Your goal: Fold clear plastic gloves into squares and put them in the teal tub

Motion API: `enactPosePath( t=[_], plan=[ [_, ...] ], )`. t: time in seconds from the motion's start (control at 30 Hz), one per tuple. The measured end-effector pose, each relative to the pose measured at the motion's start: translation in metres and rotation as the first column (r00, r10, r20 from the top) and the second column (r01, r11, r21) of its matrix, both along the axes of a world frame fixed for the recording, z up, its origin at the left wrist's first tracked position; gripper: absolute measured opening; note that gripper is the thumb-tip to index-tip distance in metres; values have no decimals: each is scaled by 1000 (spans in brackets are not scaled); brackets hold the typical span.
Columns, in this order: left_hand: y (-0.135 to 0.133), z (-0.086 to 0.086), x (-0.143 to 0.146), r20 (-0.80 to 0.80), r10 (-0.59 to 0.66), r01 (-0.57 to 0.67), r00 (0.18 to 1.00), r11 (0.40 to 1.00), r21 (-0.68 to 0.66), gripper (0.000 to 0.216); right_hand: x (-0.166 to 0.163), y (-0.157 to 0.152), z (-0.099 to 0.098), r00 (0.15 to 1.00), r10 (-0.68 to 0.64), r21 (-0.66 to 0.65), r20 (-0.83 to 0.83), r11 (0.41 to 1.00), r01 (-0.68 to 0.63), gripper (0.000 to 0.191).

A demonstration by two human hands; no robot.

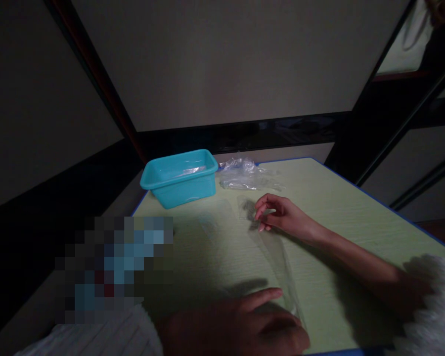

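Note:
A long, see-through plastic bag lies flat on the pale wood-grain table, stretching from the middle toward the front edge. At its far end my right hand is closed, thumb and fingertips pinched on the plastic. My left hand lies low over the bag's near end, its index finger stretched out and the others slightly bent; shadow darkens it. Another thin clear plastic piece lies flat to the left of the bag, its outline faint.
A turquoise plastic basin stands at the back left with some clear plastic inside. Beside it lies a crumpled heap of clear plastic bags. The table has a blue edge. Panels rise behind it. A pixelated patch covers the left side.

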State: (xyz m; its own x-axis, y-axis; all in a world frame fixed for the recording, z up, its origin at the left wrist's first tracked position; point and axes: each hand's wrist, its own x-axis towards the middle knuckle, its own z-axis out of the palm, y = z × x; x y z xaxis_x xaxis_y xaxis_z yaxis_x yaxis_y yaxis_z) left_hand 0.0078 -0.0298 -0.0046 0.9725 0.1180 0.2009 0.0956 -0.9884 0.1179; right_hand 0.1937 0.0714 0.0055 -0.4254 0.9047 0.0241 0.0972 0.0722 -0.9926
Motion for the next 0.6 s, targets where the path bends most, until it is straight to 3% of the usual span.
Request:
enactPosePath(
  t=[0.37,0.5,0.6],
  plan=[
    [2,-4,-2,13,-89,88,996,992,88,41,1,1,-6,997,61,-33,39,998,-60,21],
    [1,3,-4,-12,14,-13,1000,990,137,39,1,0,-6,996,85,-34,27,996,-84,20],
    [1,11,-6,-70,31,-18,997,986,166,39,1,0,-5,996,89,-18,29,996,-88,20]
  ],
)
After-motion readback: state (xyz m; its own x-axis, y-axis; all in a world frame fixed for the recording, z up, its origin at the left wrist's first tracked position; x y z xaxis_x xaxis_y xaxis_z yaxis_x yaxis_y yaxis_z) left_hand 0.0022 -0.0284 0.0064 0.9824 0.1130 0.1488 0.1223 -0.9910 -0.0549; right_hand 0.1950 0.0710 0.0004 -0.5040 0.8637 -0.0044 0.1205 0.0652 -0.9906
